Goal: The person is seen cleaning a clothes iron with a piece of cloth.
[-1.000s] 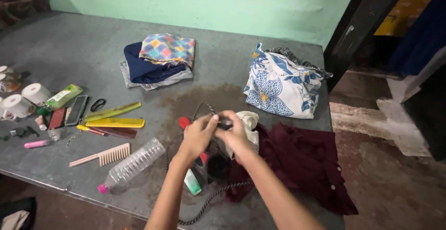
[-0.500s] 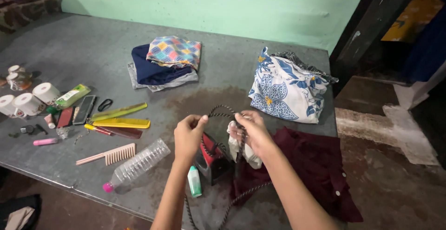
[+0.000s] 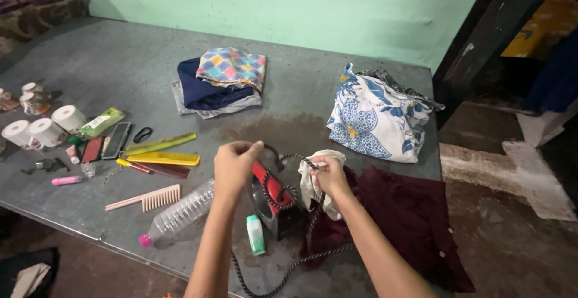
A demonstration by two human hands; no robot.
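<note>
A red and black clothes iron (image 3: 272, 200) stands on the grey table (image 3: 108, 63) near its front edge. Its braided black cord (image 3: 283, 271) loops over the iron and trails off the front edge. My left hand (image 3: 233, 165) pinches the cord above the iron's handle. My right hand (image 3: 330, 174) grips the cord together with a cream cloth (image 3: 309, 183) to the right of the iron. A small white and green bottle (image 3: 255, 234) lies just in front of the iron.
A maroon garment (image 3: 403, 220) lies at the right. Behind it sits a blue floral cloth bundle (image 3: 376, 117); folded clothes (image 3: 220, 81) lie further back. At left are a clear plastic bottle (image 3: 177, 214), combs (image 3: 156, 153), white cups (image 3: 42, 130) and small toiletries.
Both hands have drawn apart with the cord, which now wraps around the iron. The left hand has shifted left and slightly up; the iron now shows plainly between the hands.
</note>
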